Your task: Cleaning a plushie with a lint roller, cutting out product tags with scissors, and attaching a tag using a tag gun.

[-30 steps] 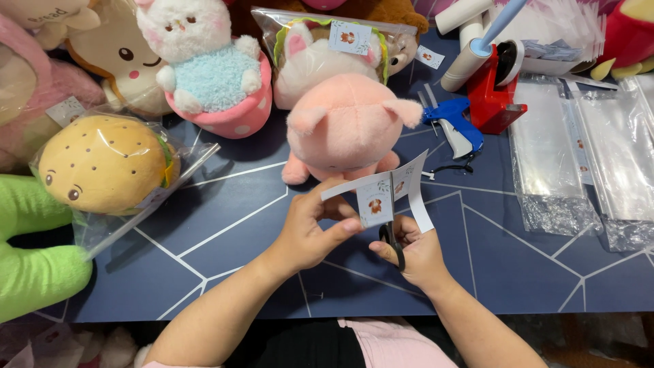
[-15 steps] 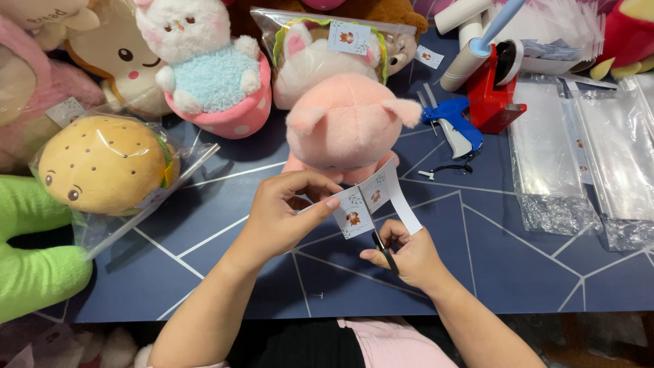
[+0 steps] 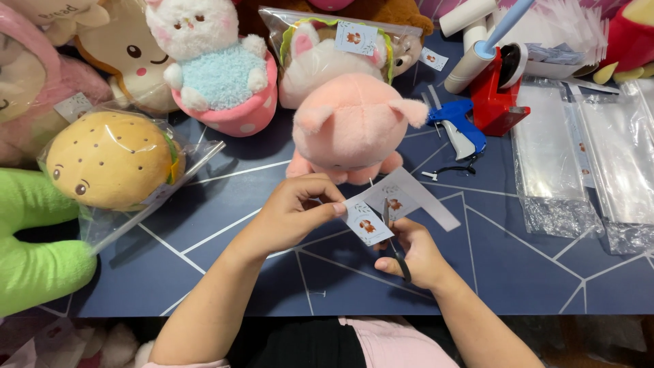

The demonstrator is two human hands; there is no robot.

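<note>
Dark blue tabletop with thin white geometric lines (image 3: 204, 272). Landmark: pink plush pig (image 3: 351, 129), sitting near centre. Left of the pig: round tan burger-shaped plush in a clear plastic bag (image 3: 109, 160); further left at the table edge, bright green plush limb (image 3: 34, 252). Behind-left of the pig: white plush in a light blue sweater sitting in a pink spotted cup (image 3: 218, 68). Directly behind the pig: bagged white rabbit plush with a paper tag (image 3: 327, 58). Right of the pig: blue plastic tagging gun (image 3: 460, 126), then red tape dispenser (image 3: 497, 95). Far right of the pig: flat stacks of clear cellophane bags (image 3: 552, 163). Just in front of the pig: white paper tag strip (image 3: 426, 197).
</note>
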